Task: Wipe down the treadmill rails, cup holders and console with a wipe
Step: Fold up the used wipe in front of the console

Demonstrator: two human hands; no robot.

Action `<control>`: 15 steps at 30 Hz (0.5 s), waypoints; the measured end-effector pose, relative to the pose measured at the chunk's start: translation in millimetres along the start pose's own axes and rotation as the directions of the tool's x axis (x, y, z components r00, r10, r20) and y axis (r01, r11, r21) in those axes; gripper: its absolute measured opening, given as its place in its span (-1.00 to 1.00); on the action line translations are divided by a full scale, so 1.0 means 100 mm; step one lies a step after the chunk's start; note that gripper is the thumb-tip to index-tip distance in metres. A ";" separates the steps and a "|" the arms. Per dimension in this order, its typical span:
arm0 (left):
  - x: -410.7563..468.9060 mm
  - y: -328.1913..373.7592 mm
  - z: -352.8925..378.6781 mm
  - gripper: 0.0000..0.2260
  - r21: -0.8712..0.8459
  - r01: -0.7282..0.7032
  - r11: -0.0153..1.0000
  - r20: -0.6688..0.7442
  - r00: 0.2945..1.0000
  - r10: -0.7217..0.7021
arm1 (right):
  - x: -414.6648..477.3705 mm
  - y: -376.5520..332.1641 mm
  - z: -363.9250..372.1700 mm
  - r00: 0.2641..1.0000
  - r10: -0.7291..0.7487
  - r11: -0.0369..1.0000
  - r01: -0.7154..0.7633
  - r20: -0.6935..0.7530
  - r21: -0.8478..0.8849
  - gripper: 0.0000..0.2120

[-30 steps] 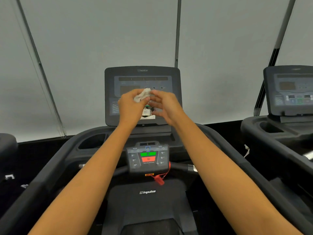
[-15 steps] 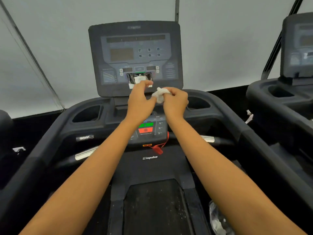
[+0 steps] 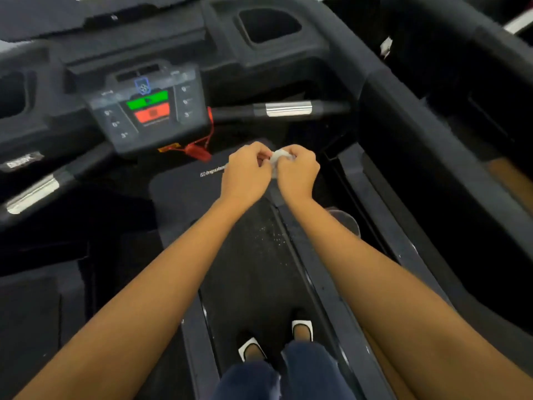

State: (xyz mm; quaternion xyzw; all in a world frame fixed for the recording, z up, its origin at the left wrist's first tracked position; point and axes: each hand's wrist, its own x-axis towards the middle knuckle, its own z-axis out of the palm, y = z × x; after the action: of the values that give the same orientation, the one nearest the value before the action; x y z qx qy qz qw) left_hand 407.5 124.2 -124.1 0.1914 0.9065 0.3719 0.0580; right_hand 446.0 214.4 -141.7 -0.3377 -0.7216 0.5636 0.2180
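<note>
Left hand [image 3: 245, 171] and right hand [image 3: 297, 174] each pinch the crumpled white wipe [image 3: 278, 157] in their grip above the belt [image 3: 253, 269], near the red safety clip [image 3: 199, 153], below the button panel [image 3: 150, 111].

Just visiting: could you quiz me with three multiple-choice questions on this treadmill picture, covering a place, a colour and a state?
1. Where is the white wipe? A in the cup holder; B between both hands; C on the belt.
2. Which colour is the button above the red button? A green; B blue; C yellow.
3. What is the left hand doing? A lying flat on a rail; B hanging idle; C pinching the wipe.
Answers: B, the right hand shares the grip; A, the green button sits over the red; C, its fingers curl onto the wipe.
</note>
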 end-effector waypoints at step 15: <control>0.08 -1.24 2.48 -0.75 0.331 -0.146 0.932 0.321 0.946 0.034 | 0.56 2.88 0.11 0.963 0.192 0.943 -0.234 -0.187 -0.237 -0.72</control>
State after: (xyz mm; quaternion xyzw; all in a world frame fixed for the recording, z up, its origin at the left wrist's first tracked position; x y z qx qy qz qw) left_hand 424.1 208.1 -388.1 0.2967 0.9278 0.1719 0.1471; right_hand 469.6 287.3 -424.9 -0.4838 -0.7277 0.4563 0.1678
